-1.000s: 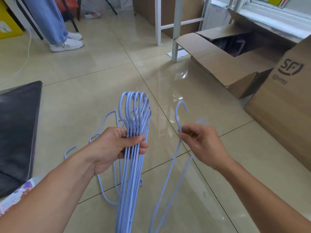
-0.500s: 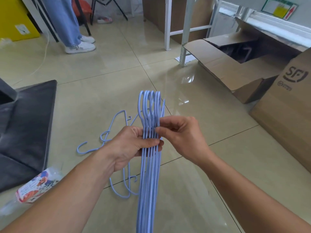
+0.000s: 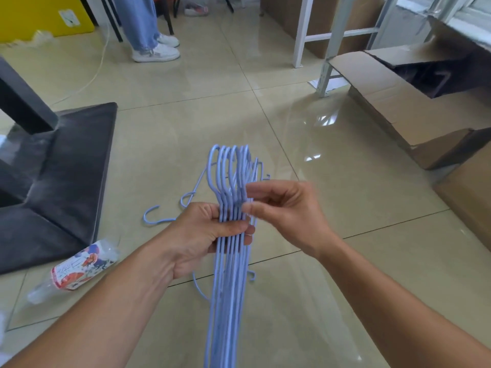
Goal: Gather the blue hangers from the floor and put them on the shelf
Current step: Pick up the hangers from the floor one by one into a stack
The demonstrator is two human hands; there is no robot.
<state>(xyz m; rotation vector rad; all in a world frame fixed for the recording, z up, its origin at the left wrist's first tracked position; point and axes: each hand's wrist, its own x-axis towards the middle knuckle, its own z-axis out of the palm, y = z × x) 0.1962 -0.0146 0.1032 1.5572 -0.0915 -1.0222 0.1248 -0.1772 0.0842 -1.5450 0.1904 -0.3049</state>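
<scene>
**Hangers bunched in hand above a tiled floor**

Glossy beige tiles [image 3: 332, 160] run across the room, catching window glare near an open cardboard box [image 3: 393, 102] on the right. White shelf legs [image 3: 301, 30] stand at the far side, in front of another brown box. Someone in jeans and white sneakers [image 3: 156, 53] stands at the back. On the left sits a dark flat stand base [image 3: 69, 166], with a clear printed plastic wrapper [image 3: 79, 269] lying just beside it.

The person's left hand [image 3: 204, 235] is clamped around a bundle of blue hangers [image 3: 231, 288], held with the hooks pointing away and the long wires running down toward the body. The right hand [image 3: 287, 211] is at the bundle's right edge, thumb and forefinger pinched close together against the outermost wires just below the hooks, the other fingers loosely curled.

A few loose hangers [image 3: 159, 219] lie on the floor behind the left hand, partly hidden by it.
</scene>
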